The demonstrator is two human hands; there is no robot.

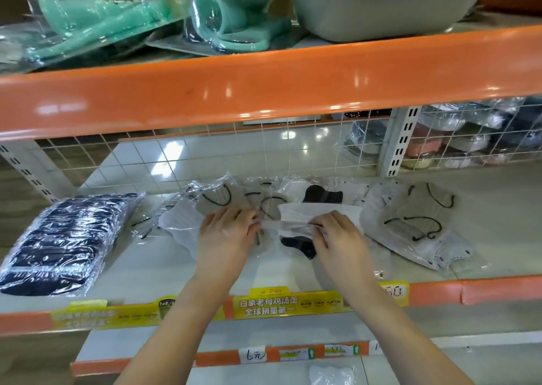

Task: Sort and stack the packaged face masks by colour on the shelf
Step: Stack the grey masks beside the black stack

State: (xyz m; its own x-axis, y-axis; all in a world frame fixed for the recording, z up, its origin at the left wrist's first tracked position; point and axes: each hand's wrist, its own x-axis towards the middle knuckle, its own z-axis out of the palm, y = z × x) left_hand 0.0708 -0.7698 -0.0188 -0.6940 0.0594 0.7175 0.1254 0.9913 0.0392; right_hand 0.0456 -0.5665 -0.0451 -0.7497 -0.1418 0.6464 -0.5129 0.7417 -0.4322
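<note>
Hands (227, 232) (337, 235) apparently pinch white mask pkt (316, 213) betw. them.

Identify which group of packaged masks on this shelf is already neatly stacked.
The dark navy stack at the shelf's left end; the grey and white packs lie scattered.

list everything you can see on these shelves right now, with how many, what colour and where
dark mask stack: one stack, navy, middle shelf left
grey masks: a few packs, grey with black loops, middle shelf right
mixed mask pile: count unclear, grey, white, black, middle shelf centre
white mask pack: one, white, held between both hands
teal packaged items: several, teal, top shelf left
grey tub: one, top shelf right
left hand: on the pile
right hand: pinching the white pack
</note>
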